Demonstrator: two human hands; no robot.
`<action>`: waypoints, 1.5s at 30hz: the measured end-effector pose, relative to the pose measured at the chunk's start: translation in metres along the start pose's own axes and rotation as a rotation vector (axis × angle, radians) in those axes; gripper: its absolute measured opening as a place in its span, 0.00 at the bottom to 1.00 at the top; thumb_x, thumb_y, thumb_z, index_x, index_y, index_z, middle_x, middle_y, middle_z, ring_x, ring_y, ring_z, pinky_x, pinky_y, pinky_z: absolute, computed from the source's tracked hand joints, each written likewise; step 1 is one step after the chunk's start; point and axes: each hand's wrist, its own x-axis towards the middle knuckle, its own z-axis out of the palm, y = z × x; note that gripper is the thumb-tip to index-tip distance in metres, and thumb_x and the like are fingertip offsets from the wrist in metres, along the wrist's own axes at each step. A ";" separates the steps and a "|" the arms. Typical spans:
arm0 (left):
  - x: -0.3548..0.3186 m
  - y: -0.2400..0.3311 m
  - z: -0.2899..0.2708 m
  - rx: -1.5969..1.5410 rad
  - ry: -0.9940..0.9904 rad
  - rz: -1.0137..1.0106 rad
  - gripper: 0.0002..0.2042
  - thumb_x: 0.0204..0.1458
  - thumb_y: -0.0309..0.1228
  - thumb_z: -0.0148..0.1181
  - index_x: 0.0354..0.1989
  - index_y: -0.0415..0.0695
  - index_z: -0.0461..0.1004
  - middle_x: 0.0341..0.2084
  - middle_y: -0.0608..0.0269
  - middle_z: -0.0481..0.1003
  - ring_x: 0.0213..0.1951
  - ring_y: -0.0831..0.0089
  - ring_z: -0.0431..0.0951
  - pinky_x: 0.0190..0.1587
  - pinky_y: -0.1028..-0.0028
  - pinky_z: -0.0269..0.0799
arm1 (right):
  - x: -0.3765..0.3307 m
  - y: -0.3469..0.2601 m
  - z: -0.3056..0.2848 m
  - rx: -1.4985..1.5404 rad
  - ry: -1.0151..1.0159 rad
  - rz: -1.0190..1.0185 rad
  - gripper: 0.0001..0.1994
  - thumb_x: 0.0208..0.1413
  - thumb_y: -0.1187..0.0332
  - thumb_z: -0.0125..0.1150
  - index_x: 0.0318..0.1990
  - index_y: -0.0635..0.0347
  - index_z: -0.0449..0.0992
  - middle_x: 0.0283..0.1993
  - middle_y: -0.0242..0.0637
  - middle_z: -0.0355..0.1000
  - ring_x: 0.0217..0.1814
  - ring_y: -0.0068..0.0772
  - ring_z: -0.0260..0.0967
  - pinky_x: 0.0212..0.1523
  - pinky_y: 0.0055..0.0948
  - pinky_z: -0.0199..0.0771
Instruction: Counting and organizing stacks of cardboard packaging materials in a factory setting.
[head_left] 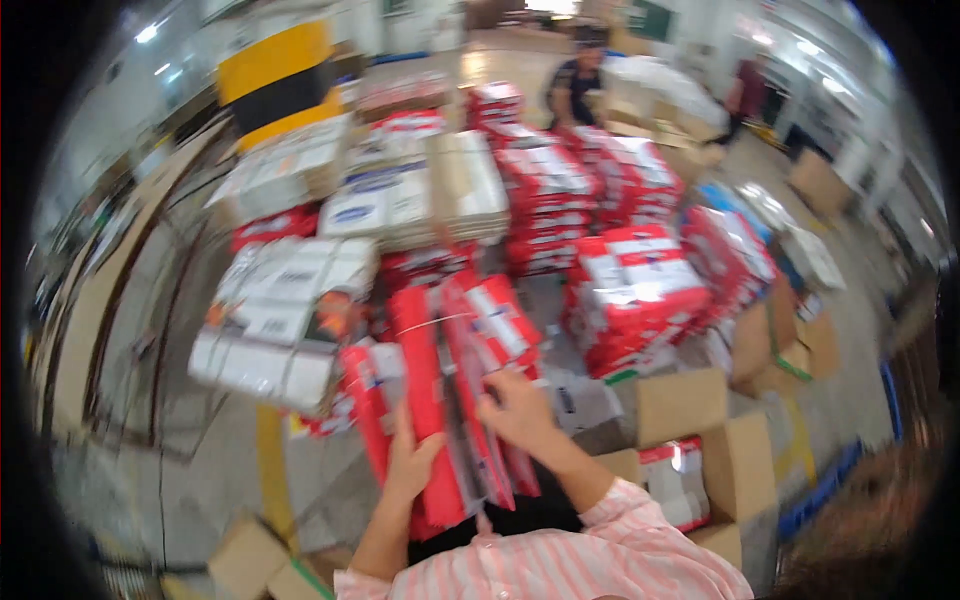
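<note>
Several pieces could be let slip if the parted bundle of flat, glossy red packaging (424, 385), located between the hands before the pink-and-white striped shirt (560, 550), were supported unevenly. Its left side is touched by the left hand (411, 462), thumb extended; its right side is met by the half-curled right hand (522, 408). How tightly either grip is closed cannot be told.

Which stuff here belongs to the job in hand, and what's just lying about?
Likely the job:
- red bundle
- left hand and right hand, both on it

Apparently lying about:
- yellow-black board
- white stack
- open carton, untouched
</note>
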 end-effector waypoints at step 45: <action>-0.001 0.014 0.006 -0.149 -0.058 -0.028 0.40 0.50 0.28 0.64 0.69 0.36 0.48 0.62 0.52 0.61 0.63 0.65 0.61 0.66 0.66 0.55 | 0.010 -0.005 0.006 0.161 -0.095 -0.051 0.09 0.56 0.66 0.52 0.40 0.60 0.74 0.43 0.51 0.69 0.47 0.57 0.69 0.45 0.46 0.70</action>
